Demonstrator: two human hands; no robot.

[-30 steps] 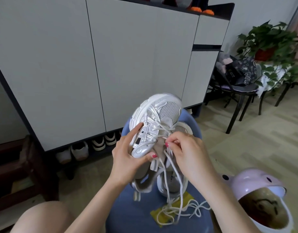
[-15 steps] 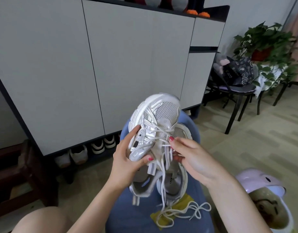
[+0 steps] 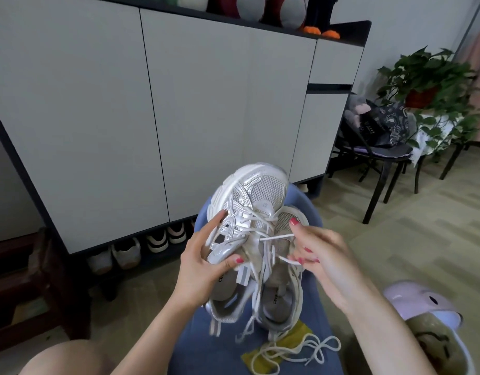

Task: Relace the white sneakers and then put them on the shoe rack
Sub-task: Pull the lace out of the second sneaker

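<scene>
Nearby, slipper (image 3: 433,336) and chair (image 3: 379,169) flank stool (image 3: 312,215).

Count so far: two white sneakers (image 3: 256,209) (image 3: 281,290), two hands (image 3: 199,266) (image 3: 324,255), one blue stool (image 3: 309,217), one potted plant (image 3: 428,74), one black chair (image 3: 379,163), one pink helmet (image 3: 420,307), and four shoes visible under the cabinet (image 3: 126,251).

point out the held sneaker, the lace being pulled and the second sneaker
held sneaker (image 3: 263,188), head view, mesh toe box
lace (image 3: 276,236), head view, taut stretch by the eyelets
second sneaker (image 3: 278,299), head view, insole
</scene>
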